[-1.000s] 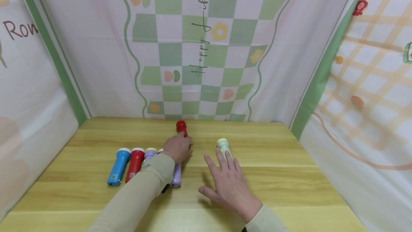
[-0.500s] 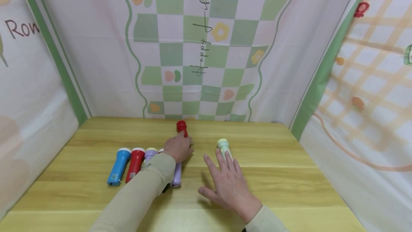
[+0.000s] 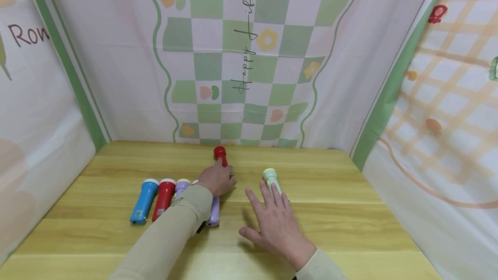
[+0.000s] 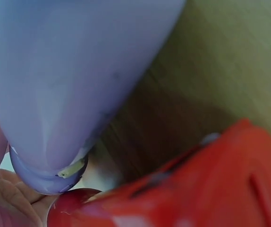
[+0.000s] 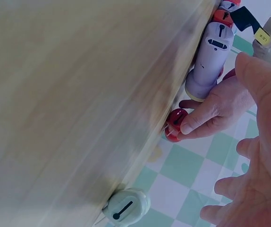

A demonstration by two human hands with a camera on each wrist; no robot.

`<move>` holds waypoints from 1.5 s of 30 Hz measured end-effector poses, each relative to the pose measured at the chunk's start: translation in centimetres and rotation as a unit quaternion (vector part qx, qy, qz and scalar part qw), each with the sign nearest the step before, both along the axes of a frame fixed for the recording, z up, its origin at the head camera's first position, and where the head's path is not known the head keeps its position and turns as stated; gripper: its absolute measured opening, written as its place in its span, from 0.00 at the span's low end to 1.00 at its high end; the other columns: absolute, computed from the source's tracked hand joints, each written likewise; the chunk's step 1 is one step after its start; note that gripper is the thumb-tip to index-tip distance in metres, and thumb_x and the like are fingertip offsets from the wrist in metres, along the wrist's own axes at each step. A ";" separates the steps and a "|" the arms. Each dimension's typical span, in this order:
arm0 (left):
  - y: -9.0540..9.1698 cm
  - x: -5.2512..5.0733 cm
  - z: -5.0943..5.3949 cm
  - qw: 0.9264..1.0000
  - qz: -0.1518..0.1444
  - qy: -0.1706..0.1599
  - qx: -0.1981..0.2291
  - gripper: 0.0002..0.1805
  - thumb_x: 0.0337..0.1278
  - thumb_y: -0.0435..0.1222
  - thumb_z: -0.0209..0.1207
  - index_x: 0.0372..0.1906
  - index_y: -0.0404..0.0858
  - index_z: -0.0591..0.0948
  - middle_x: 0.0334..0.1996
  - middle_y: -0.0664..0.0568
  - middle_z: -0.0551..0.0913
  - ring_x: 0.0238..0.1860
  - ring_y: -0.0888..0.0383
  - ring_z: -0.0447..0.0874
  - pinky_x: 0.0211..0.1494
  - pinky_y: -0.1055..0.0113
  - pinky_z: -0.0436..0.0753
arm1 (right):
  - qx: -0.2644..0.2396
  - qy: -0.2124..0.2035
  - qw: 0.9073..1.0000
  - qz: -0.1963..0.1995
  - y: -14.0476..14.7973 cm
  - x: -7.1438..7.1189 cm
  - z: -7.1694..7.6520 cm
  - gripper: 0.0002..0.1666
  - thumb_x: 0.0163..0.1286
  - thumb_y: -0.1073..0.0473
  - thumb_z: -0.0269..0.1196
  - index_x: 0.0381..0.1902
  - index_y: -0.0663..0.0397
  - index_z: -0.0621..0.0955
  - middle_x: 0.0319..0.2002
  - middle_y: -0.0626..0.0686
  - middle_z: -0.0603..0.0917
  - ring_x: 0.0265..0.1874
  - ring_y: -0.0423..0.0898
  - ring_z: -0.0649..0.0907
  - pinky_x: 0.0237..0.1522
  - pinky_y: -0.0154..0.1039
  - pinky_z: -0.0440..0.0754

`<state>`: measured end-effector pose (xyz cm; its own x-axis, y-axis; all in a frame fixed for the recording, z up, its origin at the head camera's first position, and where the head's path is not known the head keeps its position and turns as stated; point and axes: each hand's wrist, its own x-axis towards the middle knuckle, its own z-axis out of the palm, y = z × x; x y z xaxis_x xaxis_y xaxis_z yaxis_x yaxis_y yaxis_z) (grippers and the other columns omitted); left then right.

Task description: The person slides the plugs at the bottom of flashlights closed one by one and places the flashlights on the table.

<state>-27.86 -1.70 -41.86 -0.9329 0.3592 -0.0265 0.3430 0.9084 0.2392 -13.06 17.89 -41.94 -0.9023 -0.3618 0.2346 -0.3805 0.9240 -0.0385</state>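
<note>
At the back of the table, my left hand (image 3: 215, 178) pinches a small red flashlight (image 3: 219, 152) by its near part; the right wrist view shows thumb and fingers on the red body (image 5: 175, 122). My right hand (image 3: 280, 228) is spread out, its fingertips by a pale green flashlight (image 3: 269, 175). In the right wrist view a gap shows between my right palm (image 5: 263, 156) and the green flashlight (image 5: 128, 208). A purple flashlight (image 3: 214, 211) lies under my left wrist. The left wrist view has a purple flashlight (image 4: 69, 71) and a red one (image 4: 211, 184) up close.
Left of my left forearm lie a blue flashlight (image 3: 144, 202), a red one (image 3: 164, 195) and a purple one (image 3: 182, 186), side by side and partly covered by the sleeve. Patterned cloth (image 3: 241, 55) hangs behind and beside the wooden table (image 3: 342, 228).
</note>
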 end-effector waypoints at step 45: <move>0.6 -0.3 0.5 1.000 -0.005 -0.013 0.001 0.21 0.76 0.49 0.55 0.46 0.36 0.87 0.41 0.41 0.82 0.31 0.51 0.79 0.42 0.56 0.84 | 0.000 0.011 1.000 0.004 0.2 0.1 0.1 0.58 0.63 0.24 0.66 0.83 0.41 0.60 0.81 0.67 0.57 0.78 0.73 0.59 0.73 0.72 0.62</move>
<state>-28.17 -1.08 -41.40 -0.9282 0.3688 -0.0491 0.3460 0.9042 0.2503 -12.98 18.04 -41.82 -0.8941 -0.3690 0.2537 -0.3887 0.9209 -0.0304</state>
